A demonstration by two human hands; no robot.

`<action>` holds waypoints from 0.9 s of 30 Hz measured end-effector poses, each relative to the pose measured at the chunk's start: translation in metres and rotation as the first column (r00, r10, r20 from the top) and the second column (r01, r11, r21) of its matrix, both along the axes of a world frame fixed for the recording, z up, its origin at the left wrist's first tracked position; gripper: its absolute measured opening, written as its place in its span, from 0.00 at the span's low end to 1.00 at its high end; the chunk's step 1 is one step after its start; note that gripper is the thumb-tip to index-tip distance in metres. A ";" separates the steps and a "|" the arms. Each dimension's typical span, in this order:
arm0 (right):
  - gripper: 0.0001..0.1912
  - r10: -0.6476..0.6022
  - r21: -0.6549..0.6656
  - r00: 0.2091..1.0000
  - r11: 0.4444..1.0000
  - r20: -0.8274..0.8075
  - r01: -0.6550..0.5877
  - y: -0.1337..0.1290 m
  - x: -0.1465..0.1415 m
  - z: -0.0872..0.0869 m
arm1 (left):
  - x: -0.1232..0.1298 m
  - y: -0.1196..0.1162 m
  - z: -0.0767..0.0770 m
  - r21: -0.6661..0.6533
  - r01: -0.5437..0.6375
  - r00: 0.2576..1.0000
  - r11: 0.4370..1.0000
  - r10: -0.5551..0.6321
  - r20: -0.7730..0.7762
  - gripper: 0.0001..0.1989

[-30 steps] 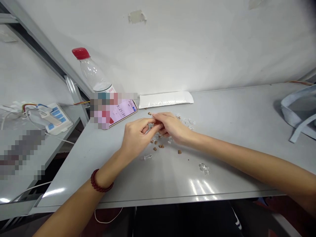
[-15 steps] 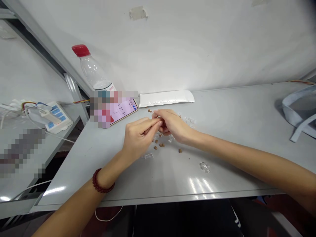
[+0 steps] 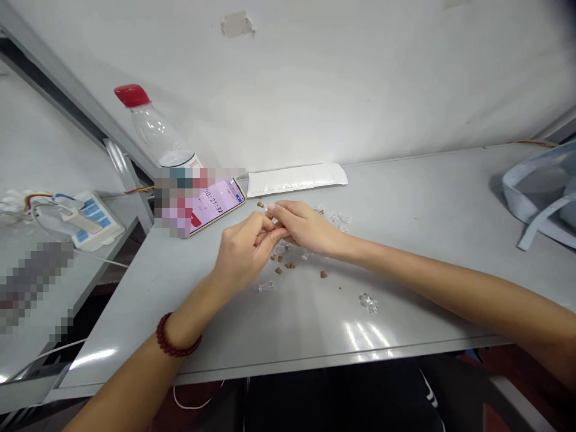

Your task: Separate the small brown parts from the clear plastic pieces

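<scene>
My left hand (image 3: pixel 245 246) and my right hand (image 3: pixel 306 227) meet above the table, fingertips pressed together. Both are closed in a pinch, and whatever sits between them is hidden by the fingers. Below and around them lie several small brown cork-like stoppers (image 3: pixel 290 264), with one stopper (image 3: pixel 323 274) off to the right and another (image 3: pixel 260 204) behind my fingers. A small clear vial (image 3: pixel 266 286) rests on its side nearer to me. More clear vials (image 3: pixel 339 221) are heaped behind my right wrist. A clear flower-shaped piece (image 3: pixel 369 302) lies toward the front.
A long white padded packet (image 3: pixel 297 179) lies along the wall. At the left stand a red-capped bottle (image 3: pixel 157 135) and a phone (image 3: pixel 218 207) showing a timer. A power strip (image 3: pixel 96 219) sits on the lower left surface; a pale blue strap (image 3: pixel 535 198) lies at right.
My fingers have shifted slightly, the left fingertips now tucked further under the right hand. The whole view has moved a little to the right. The stoppers and vials on the table stay put.
</scene>
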State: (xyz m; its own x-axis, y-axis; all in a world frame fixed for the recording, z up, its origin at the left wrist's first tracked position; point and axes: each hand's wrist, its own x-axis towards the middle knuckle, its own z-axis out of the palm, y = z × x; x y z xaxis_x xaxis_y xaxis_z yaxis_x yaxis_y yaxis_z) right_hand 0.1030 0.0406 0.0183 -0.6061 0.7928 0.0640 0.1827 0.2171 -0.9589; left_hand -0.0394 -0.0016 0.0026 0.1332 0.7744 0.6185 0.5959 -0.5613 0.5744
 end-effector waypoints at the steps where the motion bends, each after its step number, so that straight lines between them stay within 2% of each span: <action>1: 0.18 -0.010 0.055 1.000 0.998 0.022 0.009 0.001 0.001 0.001 | -0.001 0.000 0.002 -0.122 0.028 0.999 0.992 -0.022 0.048 0.11; 2: 0.18 -0.031 0.126 0.999 0.992 0.042 0.025 0.003 0.002 0.001 | -0.002 0.001 0.004 -0.256 0.078 0.990 0.964 -0.045 0.131 0.11; 3: 0.17 -0.058 0.212 0.996 0.976 0.063 0.043 0.006 0.003 0.002 | -0.004 0.002 0.006 -0.381 0.150 0.967 0.912 -0.054 0.251 0.12; 5: 0.14 -0.103 0.396 0.987 0.917 0.125 0.046 0.011 0.006 0.004 | -0.008 0.006 0.011 -0.547 0.336 0.849 0.767 0.005 0.529 0.13; 7: 0.11 -0.098 0.520 0.970 0.853 0.224 -0.034 0.016 0.010 0.007 | -0.013 0.012 0.015 -0.604 0.485 0.686 0.632 0.154 0.711 0.13; 9: 0.11 -0.038 0.551 0.940 0.818 0.339 -0.165 0.019 0.013 0.010 | -0.017 0.017 0.016 -0.639 0.534 0.601 0.554 0.283 0.748 0.12; 11: 0.13 0.029 0.529 0.903 0.802 0.428 -0.276 0.020 0.015 0.013 | -0.019 0.020 0.015 -0.667 0.507 0.604 0.546 0.327 0.727 0.14; 15: 0.14 0.095 0.480 0.849 0.790 0.520 -0.382 0.019 0.018 0.017 | -0.014 0.017 0.008 -0.664 0.376 0.736 0.646 0.226 0.638 0.21; 17: 0.15 0.116 0.483 0.842 0.774 0.528 -0.409 0.018 0.019 0.019 | -0.011 0.014 0.007 -0.640 0.367 0.768 0.675 0.168 0.618 0.23; 20: 0.17 0.124 0.529 0.864 0.745 0.489 -0.407 0.016 0.020 0.022 | -0.008 0.011 0.010 -0.632 0.439 0.712 0.638 0.181 0.678 0.22; 24: 0.18 0.098 0.594 0.899 0.719 0.427 -0.361 0.014 0.019 0.027 | -0.005 0.010 0.017 -0.617 0.556 0.578 0.556 0.274 0.768 0.22; 27: 0.18 0.100 0.600 0.902 0.716 0.419 -0.358 0.014 0.021 0.030 | -0.004 0.013 0.019 -0.622 0.593 0.519 0.511 0.348 0.781 0.22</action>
State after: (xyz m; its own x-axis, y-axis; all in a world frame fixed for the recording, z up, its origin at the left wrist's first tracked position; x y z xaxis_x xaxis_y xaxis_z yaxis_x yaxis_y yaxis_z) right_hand 0.1235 0.0544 0.0485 -0.8462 0.4625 0.2647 0.3174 0.8364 -0.4468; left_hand -0.0438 0.0109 0.0220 0.1480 0.9284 -0.3409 -0.3770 0.3716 0.8484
